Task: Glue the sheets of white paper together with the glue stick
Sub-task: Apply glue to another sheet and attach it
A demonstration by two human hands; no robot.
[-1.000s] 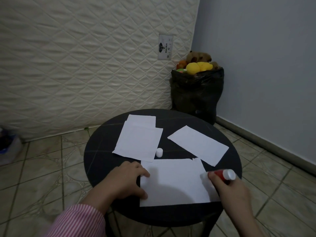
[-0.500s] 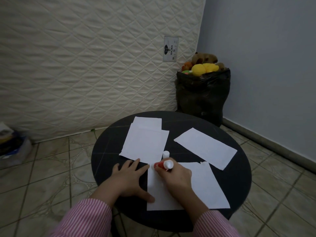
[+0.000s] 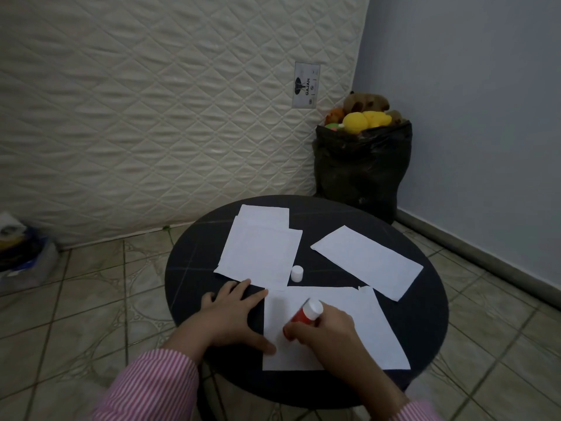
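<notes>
A red glue stick [image 3: 304, 316] with a white end is gripped in my right hand [image 3: 326, 332], its lower end pressed on the left part of the nearest white sheet [image 3: 358, 326]. My left hand [image 3: 233, 317] lies flat with fingers spread, pinning that sheet's left edge against the round black table [image 3: 194, 268]. The white cap [image 3: 297, 273] stands just beyond the sheet. Two overlapping sheets [image 3: 261, 250] lie at the back left, and another sheet [image 3: 367, 261] sits at the right.
A quilted mattress [image 3: 151, 117] leans against the wall behind the table. A black bag [image 3: 362, 168] full of stuffed toys stands in the corner. Bags [image 3: 21, 256] sit on the tiled floor at far left.
My right hand has carried the glue stick from the sheet's right edge to its top left, then down the left side toward me. The left hand stays on the sheet's edge.
</notes>
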